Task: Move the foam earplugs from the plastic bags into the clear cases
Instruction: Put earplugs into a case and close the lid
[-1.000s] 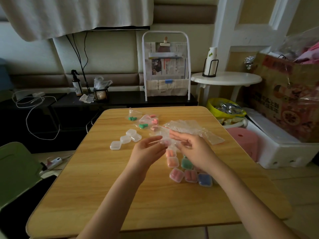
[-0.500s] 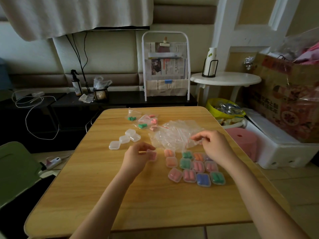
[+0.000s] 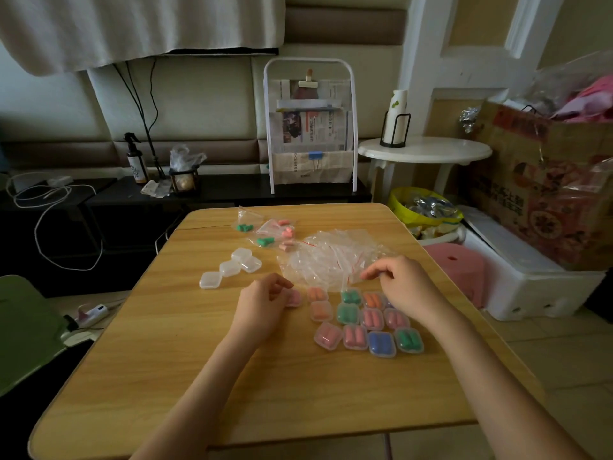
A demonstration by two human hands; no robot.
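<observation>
The foam earplugs were split three ways: most sat sealed in the filled cases (image 3: 365,323) clustered at the table's right middle, while a few green and pink pairs remained in the small plastic bags (image 3: 265,232) near the far edge. Since a second earlier the hands had parted: the left hand (image 3: 262,302) had lowered a pink-filled case (image 3: 295,297) to the table at the cluster's left end, its grip loosely curled over it, and the right hand (image 3: 403,283) had carried the emptied bag onto the pile of empty bags (image 3: 325,260), fingertips pinched at its near edge, though whether it held the bag I could not tell. One more pair looked finished; four empty cases (image 3: 232,267) waited on the wooden table (image 3: 166,360).
</observation>
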